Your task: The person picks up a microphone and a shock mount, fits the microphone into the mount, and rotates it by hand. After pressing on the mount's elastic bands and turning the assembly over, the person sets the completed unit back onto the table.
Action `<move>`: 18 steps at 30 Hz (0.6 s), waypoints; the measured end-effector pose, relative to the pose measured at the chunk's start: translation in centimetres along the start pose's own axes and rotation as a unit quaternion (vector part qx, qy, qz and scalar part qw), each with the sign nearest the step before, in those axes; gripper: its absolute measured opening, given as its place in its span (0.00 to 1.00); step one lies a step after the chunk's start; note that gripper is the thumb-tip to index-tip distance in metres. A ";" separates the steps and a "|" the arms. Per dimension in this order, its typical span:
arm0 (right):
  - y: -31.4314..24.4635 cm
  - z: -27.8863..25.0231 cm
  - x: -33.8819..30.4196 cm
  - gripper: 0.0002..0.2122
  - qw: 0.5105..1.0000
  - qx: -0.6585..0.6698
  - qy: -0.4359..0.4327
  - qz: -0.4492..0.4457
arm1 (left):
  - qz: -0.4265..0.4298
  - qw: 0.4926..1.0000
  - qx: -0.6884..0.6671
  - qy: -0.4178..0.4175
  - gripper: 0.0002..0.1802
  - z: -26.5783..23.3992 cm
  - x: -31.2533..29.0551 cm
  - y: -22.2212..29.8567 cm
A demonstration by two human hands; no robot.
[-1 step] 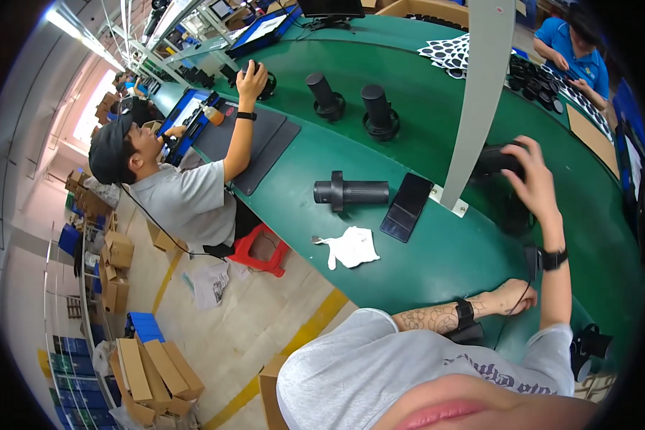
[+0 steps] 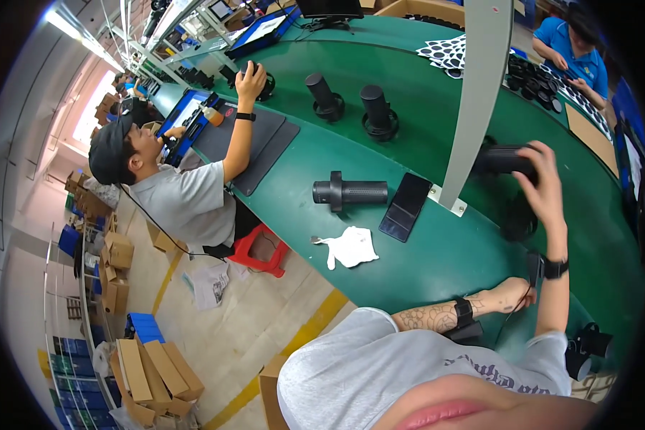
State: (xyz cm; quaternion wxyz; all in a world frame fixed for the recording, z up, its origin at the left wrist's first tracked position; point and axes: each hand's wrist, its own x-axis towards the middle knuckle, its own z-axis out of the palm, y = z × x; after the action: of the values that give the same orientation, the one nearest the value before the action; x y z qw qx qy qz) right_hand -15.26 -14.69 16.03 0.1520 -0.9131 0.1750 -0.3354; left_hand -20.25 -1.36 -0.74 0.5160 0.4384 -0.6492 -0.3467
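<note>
While resting on the green workbench (image 2: 437, 251), left hand (image 2: 517, 292) finger state unclear; right hand (image 2: 545, 188) gripping black cylinder (image 2: 500, 159).

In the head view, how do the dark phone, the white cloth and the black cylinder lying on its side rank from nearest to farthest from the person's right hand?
From the right hand, which grips a black cylinder on the green table:
1. Dark phone, flat, to its left beside the grey post.
2. Black cylinder lying on its side, further left.
3. White cloth, near the table's front edge, farthest by a small margin.
</note>
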 end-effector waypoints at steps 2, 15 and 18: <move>1.9 -3.0 -4.1 0.19 0.982 0.119 0.132 0.070 | -0.084 0.992 -0.092 0.012 0.10 -0.9 0.7 0.5; 3.4 -4.9 -26.5 0.30 0.728 0.589 0.254 0.241 | -0.074 0.974 -0.133 0.169 0.26 -11.8 0.1 14.6; 0.0 -2.8 -25.6 0.32 0.725 0.557 0.273 0.300 | -0.105 0.985 0.048 0.131 0.33 -11.9 -1.1 16.1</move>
State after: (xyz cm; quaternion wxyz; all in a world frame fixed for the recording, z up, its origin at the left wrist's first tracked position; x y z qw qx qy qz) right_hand -35.41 -4.39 3.79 0.6712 -0.4333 0.2552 -0.5446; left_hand -11.98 5.74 16.09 0.5358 0.5700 -0.5424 -0.3064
